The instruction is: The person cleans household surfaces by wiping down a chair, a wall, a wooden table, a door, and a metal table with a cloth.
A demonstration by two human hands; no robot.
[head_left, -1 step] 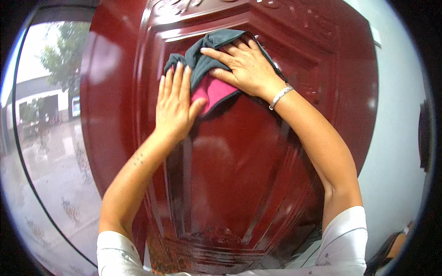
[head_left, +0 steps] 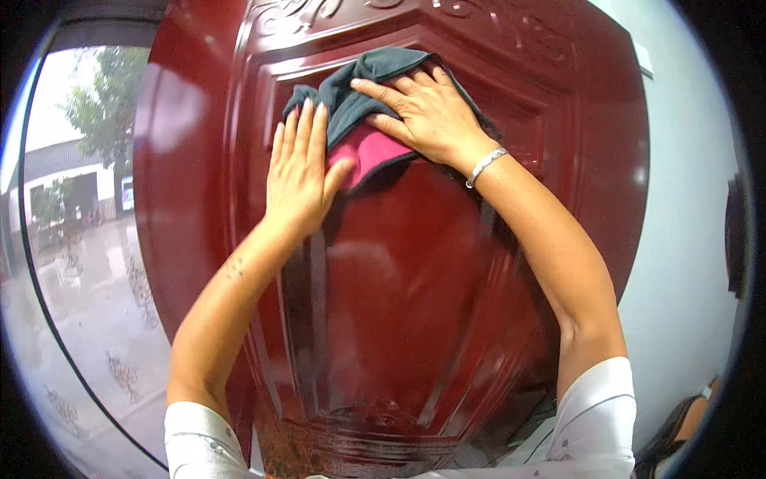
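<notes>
A dark grey cloth with a bright pink underside [head_left: 371,156] lies bunched against a glossy dark red panelled door [head_left: 399,271]. My right hand [head_left: 431,120] presses on it with the fingers stretched and spread, the thumb over the pink part and the other fingers on the grey. A silvery bracelet [head_left: 486,166] circles that wrist. Against the cloth's left edge rests my left hand [head_left: 299,172], flat, its fingers pointing up and its thumb on the pink side. What lies beneath both palms is hidden.
Raised scrollwork [head_left: 311,17] runs along the door's upper part, with moulded borders below. At the left, a glass pane [head_left: 88,279] shows a paved yard, a tree [head_left: 108,104] and a building. A pale wall [head_left: 678,239] stands on the right.
Both hands and the cloth sit very slightly higher in the picture, and the left hand a touch further left. The view of the door has shifted slightly. The hands' poses look the same.
</notes>
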